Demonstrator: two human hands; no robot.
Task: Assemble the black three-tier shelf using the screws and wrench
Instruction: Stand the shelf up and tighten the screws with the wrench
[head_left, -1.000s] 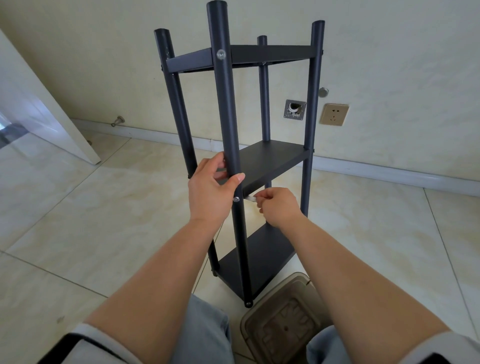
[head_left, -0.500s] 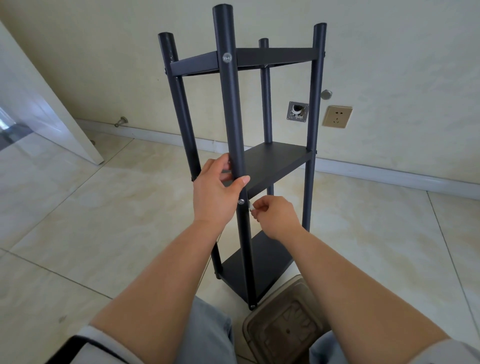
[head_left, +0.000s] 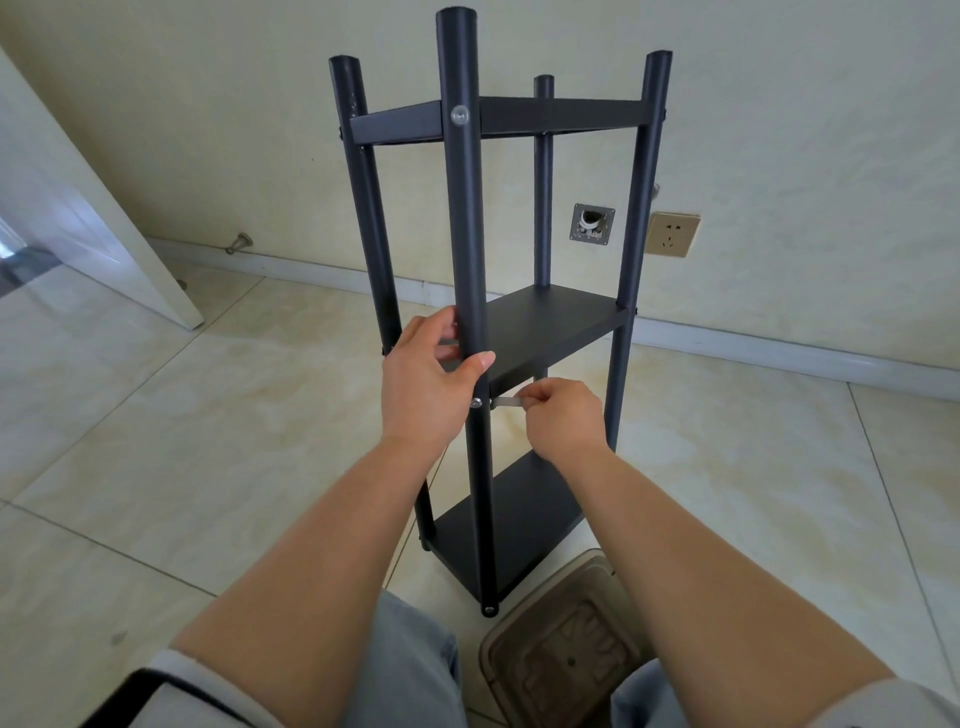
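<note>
Shelf (head_left: 545, 322) stood upright on the floor near the wall, stiff and light-looking. Left hand (head_left: 426, 384) wrapped its front post (head_left: 462, 234); right hand (head_left: 561, 410) pinched the thin wrench (head_left: 506, 402) at the middle-tier screw (head_left: 475, 402).

The floor (head_left: 182, 441) is pale glossy tile with thin dark grout lines. The shelf (head_left: 540, 322) stands upright on it, its four black posts down on the tiles, near the baseboard behind. Just in front of the shelf's nearest post, a brownish translucent tub (head_left: 566, 644) sits on the floor. Left of the shelf, a white door (head_left: 88, 228) edge reaches down to the tiles, and a metal doorstop (head_left: 239, 243) sticks out above the baseboard.
</note>
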